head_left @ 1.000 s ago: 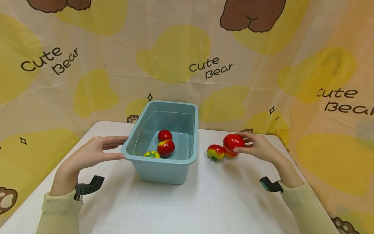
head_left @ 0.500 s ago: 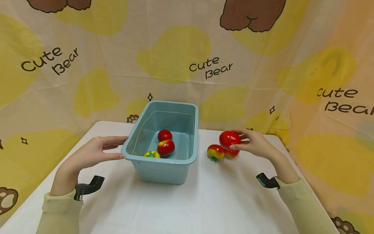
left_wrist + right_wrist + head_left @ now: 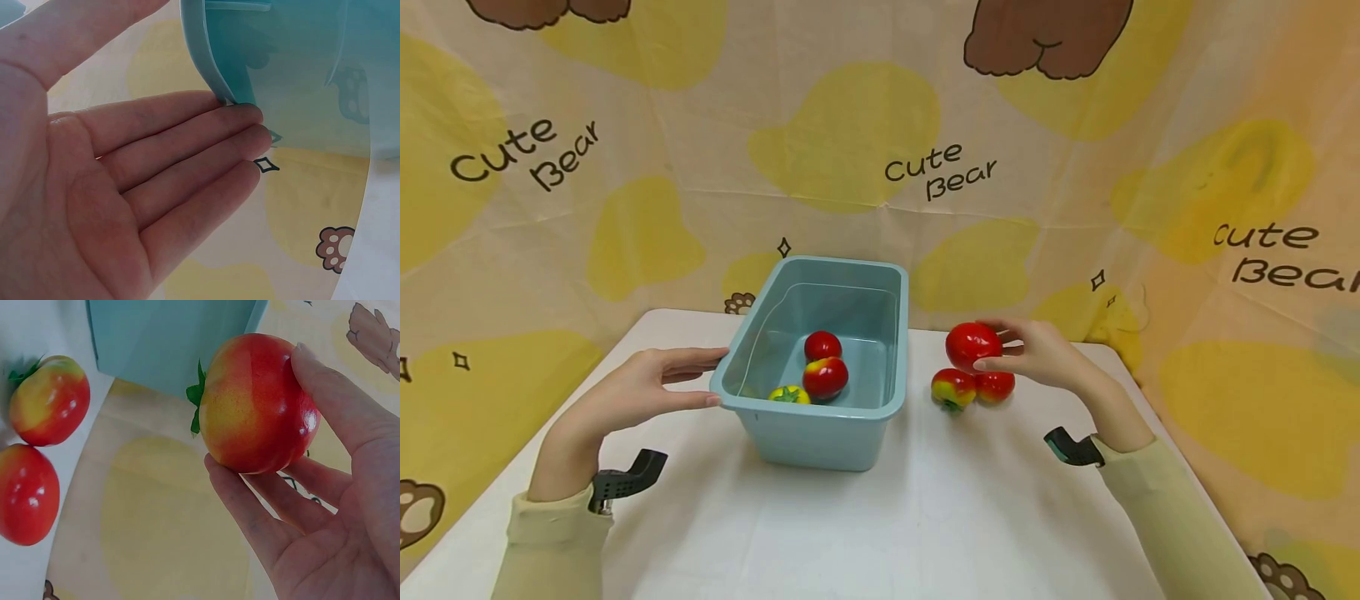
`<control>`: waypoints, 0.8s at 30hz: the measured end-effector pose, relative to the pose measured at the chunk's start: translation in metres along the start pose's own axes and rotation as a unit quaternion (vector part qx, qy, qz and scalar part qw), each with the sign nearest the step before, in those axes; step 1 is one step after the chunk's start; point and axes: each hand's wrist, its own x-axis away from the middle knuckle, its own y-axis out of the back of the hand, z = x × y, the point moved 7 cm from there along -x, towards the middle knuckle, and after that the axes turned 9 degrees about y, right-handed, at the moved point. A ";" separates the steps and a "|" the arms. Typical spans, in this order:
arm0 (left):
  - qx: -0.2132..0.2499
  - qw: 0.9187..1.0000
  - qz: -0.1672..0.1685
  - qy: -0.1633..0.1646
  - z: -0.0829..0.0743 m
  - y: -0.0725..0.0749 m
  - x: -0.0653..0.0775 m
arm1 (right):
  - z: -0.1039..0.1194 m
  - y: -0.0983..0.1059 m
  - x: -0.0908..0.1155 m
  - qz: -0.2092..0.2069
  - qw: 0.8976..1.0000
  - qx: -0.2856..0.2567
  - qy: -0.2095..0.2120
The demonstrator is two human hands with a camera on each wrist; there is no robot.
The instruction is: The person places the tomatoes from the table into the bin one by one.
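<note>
My right hand [image 3: 1037, 354] pinches a glossy red-and-yellow tomato [image 3: 973, 347] between thumb and fingers, above the table. In the right wrist view this tomato [image 3: 256, 403] shows green leaves on the side away from the palm. Just below it two more tomatoes lie side by side, a red-yellow one [image 3: 953, 389] and a redder one [image 3: 996, 387]. My left hand [image 3: 647, 387] touches the left rim of the blue bin [image 3: 820, 437] with fingertips and thumb; its fingers [image 3: 187, 147] are straight. Inside the bin are a dark red fruit [image 3: 822, 346], a red-yellow one [image 3: 825, 378] and a yellow one with green leaves [image 3: 789, 395].
The bin stands on a white table [image 3: 820, 533], left of the loose tomatoes. Behind the table hangs a printed cloth [image 3: 835, 133] with yellow patches and bear drawings. Each wrist carries a black mount, the left mount [image 3: 628, 479] and the right mount [image 3: 1075, 447].
My right hand has moved left and up with the tomato, uncovering more of the redder tomato beneath. My left hand and the bin have stayed in place.
</note>
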 end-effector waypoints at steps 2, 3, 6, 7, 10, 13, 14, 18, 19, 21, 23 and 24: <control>0.000 1.000 -0.001 0.000 0.000 0.000 0.000 | 0.004 0.000 -0.003 0.001 1.000 -0.001 0.006; -0.001 1.000 -0.001 0.000 0.000 0.000 0.000 | 0.006 0.000 -0.005 0.002 1.000 -0.001 0.010; -0.001 1.000 -0.001 -0.001 0.000 0.000 0.000 | 0.010 0.001 -0.009 0.004 1.000 0.005 0.019; -0.001 1.000 -0.002 -0.001 0.000 0.000 0.000 | 0.012 0.001 -0.011 0.005 1.000 0.007 0.022; -0.001 1.000 -0.001 0.000 0.000 0.000 0.000 | 0.017 0.001 -0.015 0.009 0.999 0.013 0.028; -0.002 1.000 -0.002 0.000 0.000 0.000 0.000 | 0.022 0.002 -0.020 0.012 0.999 0.014 0.036; -0.002 1.000 -0.002 -0.001 0.000 0.000 0.000 | 0.025 0.002 -0.022 0.014 0.999 0.015 0.039; -0.003 1.000 -0.001 -0.002 0.001 0.000 0.000 | 0.034 0.003 -0.029 0.020 0.998 0.018 0.051; -0.002 1.000 -0.001 -0.003 0.001 0.000 0.000 | 0.037 0.003 -0.031 0.022 0.998 0.019 0.053; -0.002 1.000 0.000 -0.002 0.001 0.000 0.000 | 0.042 0.003 -0.035 0.024 0.998 0.016 0.058; -0.003 1.000 0.000 -0.002 0.000 0.000 0.000 | 0.045 0.003 -0.038 0.024 0.998 0.013 0.062; -0.004 1.000 0.000 -0.002 0.000 0.000 0.000 | 0.046 0.003 -0.040 0.025 0.998 0.011 0.064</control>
